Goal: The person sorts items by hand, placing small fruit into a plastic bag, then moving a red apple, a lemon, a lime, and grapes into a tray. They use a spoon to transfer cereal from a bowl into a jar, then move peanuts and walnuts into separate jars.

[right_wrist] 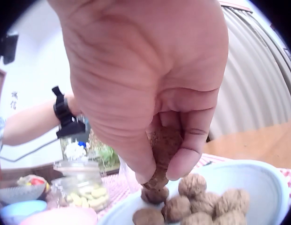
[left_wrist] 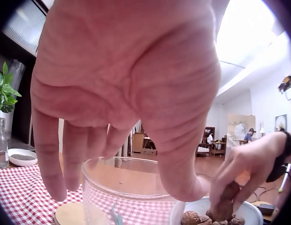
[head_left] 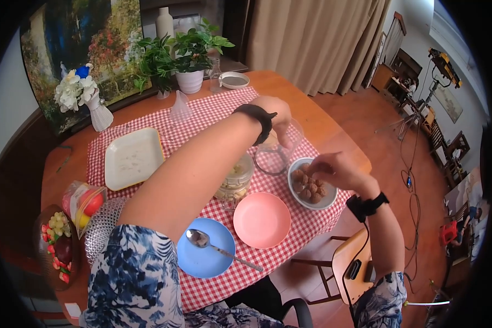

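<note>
My right hand (head_left: 336, 168) reaches into a pale bowl (right_wrist: 262, 187) of several walnuts (head_left: 313, 192). Thumb and fingers pinch a brown walnut (right_wrist: 165, 143), with a second one directly beneath, just above the pile. My left hand (left_wrist: 126, 79) is at the mouth of an upright clear glass jar (left_wrist: 124, 192). Its thumb lies at the near right of the rim while some fingers reach behind the far side. No contents show in the jar. A round wooden lid (left_wrist: 70, 213) lies beside it.
A pink plate (head_left: 262, 220) and a blue plate (head_left: 202, 262) with a spoon (head_left: 198, 238) stand nearest me. A clip-top jar (head_left: 235, 183) with pale pieces sits under my left forearm. A white tray (head_left: 134, 158), a plastic funnel (head_left: 180, 106) and a potted plant (head_left: 190, 82) stand farther left.
</note>
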`<state>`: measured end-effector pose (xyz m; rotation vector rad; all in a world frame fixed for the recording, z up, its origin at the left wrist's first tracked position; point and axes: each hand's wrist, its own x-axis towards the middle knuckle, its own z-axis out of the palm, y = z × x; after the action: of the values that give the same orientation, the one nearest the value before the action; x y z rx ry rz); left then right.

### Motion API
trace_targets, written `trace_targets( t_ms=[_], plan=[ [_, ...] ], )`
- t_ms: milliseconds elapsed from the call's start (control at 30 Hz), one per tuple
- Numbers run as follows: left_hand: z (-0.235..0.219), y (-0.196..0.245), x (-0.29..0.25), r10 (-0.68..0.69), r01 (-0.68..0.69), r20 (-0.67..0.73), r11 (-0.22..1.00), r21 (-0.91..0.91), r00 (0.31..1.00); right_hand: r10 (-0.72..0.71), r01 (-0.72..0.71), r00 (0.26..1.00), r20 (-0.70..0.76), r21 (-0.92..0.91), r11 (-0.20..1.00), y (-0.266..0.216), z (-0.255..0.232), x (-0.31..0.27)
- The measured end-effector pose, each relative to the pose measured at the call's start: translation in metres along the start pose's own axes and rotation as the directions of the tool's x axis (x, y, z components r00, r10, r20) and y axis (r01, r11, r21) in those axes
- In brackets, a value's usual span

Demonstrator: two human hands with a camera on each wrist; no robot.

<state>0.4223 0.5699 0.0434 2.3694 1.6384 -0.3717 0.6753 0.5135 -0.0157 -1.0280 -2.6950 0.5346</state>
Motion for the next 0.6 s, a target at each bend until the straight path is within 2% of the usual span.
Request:
trace_targets(
  t_ms=[100,167,200,233,267,333,367,433,467,500,533,567,600],
  plan=[
    [-0.003,0.001,-0.007,0.029,-0.028,-0.029,0.999,0.045,0.999,0.033,-0.027,0.992,-0.123,0.052,0.998,-0.026,-0.044,0.019],
    [-0.004,0.003,-0.007,0.029,-0.027,-0.034,0.998,0.049,0.999,-0.009,0.014,0.988,-0.155,0.036,0.999,-0.039,-0.061,0.041],
    [-0.004,0.003,-0.007,-0.003,0.004,-0.019,0.999,0.034,1.000,-0.075,0.081,0.985,-0.155,0.035,0.996,-0.039,-0.064,0.054],
    [-0.004,0.001,-0.006,-0.036,0.036,-0.004,0.999,0.019,0.999,-0.081,0.086,0.985,-0.152,0.030,0.996,-0.038,-0.065,0.068],
    [-0.002,-0.001,-0.008,-0.041,0.041,-0.010,0.999,0.014,0.999,-0.118,0.117,0.991,-0.059,-0.036,0.993,-0.037,-0.064,0.082],
    [0.002,-0.007,-0.014,0.004,-0.016,-0.088,0.991,-0.136,0.996,-0.151,0.165,0.983,0.104,-0.138,0.977,-0.037,-0.054,0.109],
    [0.006,-0.011,-0.012,-0.003,-0.010,-0.094,0.990,-0.141,0.996,-0.158,0.172,0.982,0.108,-0.142,0.975,-0.041,-0.047,0.120],
    [0.012,-0.017,-0.008,0.104,-0.132,-0.175,0.978,-0.161,0.979,0.022,0.096,0.950,0.311,-0.358,0.929,-0.045,-0.034,0.138],
    [0.011,-0.016,-0.007,0.046,-0.067,-0.120,0.982,-0.178,0.992,0.019,0.102,0.949,0.314,-0.364,0.926,-0.027,-0.022,0.149],
    [0.010,-0.015,-0.008,0.043,-0.066,-0.126,0.981,-0.184,0.991,-0.011,0.126,0.917,0.398,-0.263,0.957,-0.002,-0.007,0.163],
    [0.008,-0.014,-0.011,0.032,-0.052,-0.124,0.986,-0.160,0.992,-0.048,0.139,0.878,0.476,-0.157,0.978,-0.005,-0.003,0.168],
    [0.007,-0.013,-0.014,0.021,-0.038,-0.122,0.990,-0.135,0.992,-0.047,0.141,0.875,0.481,-0.161,0.977,-0.007,-0.004,0.170],
    [0.006,-0.014,-0.018,0.044,-0.062,-0.108,0.983,-0.170,0.993,0.027,0.064,0.803,0.596,-0.132,0.989,-0.008,-0.005,0.173]
  ],
)
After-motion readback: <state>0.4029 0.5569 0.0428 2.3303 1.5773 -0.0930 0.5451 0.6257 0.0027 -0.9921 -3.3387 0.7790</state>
